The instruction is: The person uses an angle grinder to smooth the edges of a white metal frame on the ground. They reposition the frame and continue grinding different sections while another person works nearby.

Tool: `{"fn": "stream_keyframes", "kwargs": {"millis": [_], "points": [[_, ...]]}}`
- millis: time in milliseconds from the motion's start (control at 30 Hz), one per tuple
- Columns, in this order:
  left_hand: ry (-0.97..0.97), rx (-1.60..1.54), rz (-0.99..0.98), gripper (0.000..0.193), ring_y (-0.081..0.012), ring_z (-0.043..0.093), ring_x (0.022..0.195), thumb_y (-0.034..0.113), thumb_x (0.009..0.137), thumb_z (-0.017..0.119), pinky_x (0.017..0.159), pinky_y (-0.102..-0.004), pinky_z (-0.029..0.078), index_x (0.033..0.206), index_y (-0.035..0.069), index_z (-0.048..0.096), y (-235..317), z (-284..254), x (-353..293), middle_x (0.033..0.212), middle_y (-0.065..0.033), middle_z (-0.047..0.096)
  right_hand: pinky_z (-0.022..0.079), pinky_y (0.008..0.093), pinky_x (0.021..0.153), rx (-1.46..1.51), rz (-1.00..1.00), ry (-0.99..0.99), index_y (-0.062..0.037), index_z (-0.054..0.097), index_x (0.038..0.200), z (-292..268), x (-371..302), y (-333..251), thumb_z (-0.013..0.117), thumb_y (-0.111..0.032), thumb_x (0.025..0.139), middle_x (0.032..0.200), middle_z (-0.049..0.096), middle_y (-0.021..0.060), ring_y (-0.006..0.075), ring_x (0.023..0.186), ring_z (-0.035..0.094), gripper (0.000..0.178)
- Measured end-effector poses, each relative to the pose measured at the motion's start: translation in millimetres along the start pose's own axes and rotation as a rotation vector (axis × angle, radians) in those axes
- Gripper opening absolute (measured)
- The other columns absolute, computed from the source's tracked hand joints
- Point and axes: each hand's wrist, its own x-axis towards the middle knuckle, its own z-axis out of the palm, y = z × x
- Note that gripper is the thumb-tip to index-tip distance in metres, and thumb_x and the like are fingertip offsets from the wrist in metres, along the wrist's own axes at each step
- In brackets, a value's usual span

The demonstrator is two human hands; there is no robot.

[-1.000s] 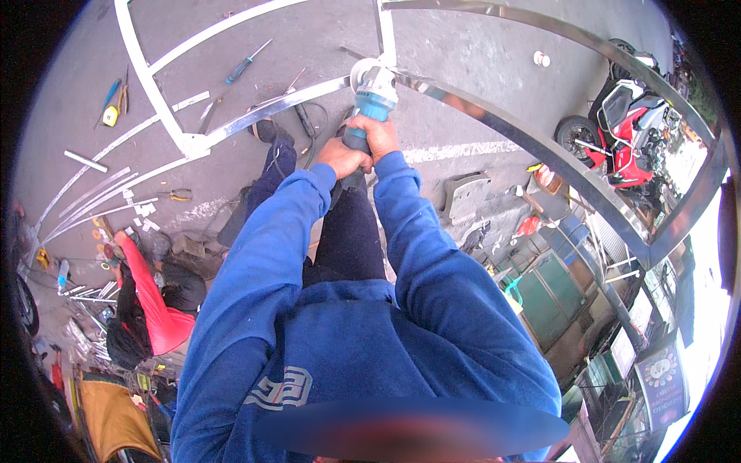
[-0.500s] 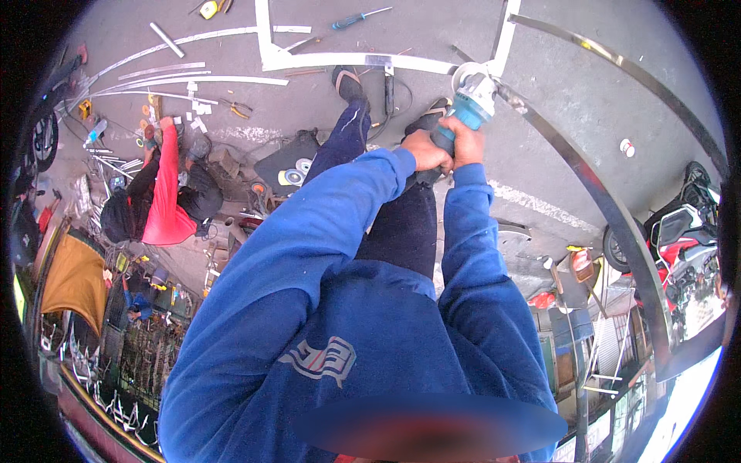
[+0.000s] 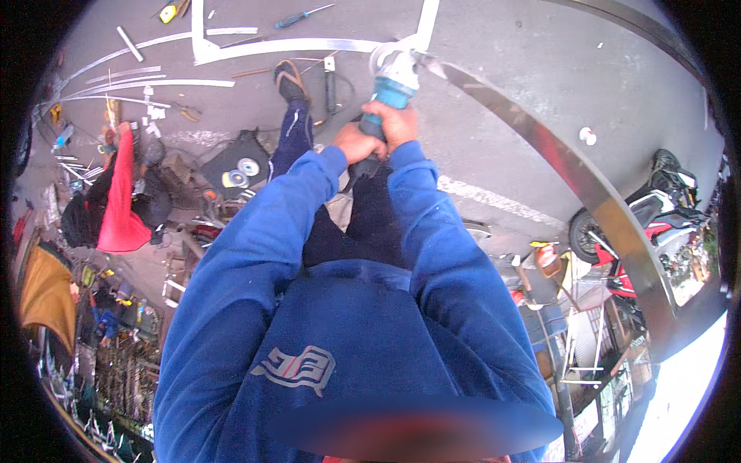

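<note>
A teal-and-grey angle grinder (image 3: 395, 91) is held out in front of me in both hands. My left hand (image 3: 359, 144) is closed round the rear of its body. Just ahead, my right hand (image 3: 397, 125) wraps the body nearer the head. The grinder's disc end (image 3: 381, 57) is at the near right corner of a white metal frame (image 3: 297, 49) on the ground; whether it touches cannot be told. A long dark metal bar (image 3: 532, 122) runs from beside that corner, appearing curved, toward the lower right.
A screwdriver (image 3: 304, 15) lies inside the frame. Left are metal strips (image 3: 189, 82), pliers (image 3: 186, 113), grinding discs (image 3: 248, 166) and a crouching person with a red sleeve (image 3: 120, 208). A motorcycle (image 3: 652, 204) stands right, a white cup (image 3: 587, 136) nearer the middle.
The whole view has swung, so the ground, frame and things on it sit further left. Both hands keep their grip on the grinder, still at the same corner.
</note>
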Motion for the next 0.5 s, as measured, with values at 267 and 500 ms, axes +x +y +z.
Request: {"fn": "stream_keyframes", "kwargs": {"millis": [267,500], "points": [[-0.085,0.079,-0.056,0.052,-0.0297,0.069,0.083,0.033,0.053,0.078,0.076,-0.0346,0.054,0.09,-0.003,0.071,-16.4,90.0,-2.7,0.093,-0.0197,0.07,0.053,0.0367,0.066,0.129,0.297,0.08,-0.0038,0.063,0.1,-93.2,-8.2,30.9,0.083,-0.017,0.07,0.088,0.064,0.0079,0.0216,0.072,0.064,0.038],[-0.21,0.364,0.195,0.072,-0.0404,0.065,0.095,0.044,0.069,0.073,0.085,-0.0424,0.052,0.122,-0.002,0.055,-29.3,131.0,-18.4,0.107,-0.0251,0.066,0.052,0.0402,0.072,-0.405,-0.078,0.165,0.0,0.062,0.102,-172.6,36.8,-7.9,0.082,-0.019,0.065,0.091,0.065,0.0105,0.0253,0.079,0.064,0.045]]}}
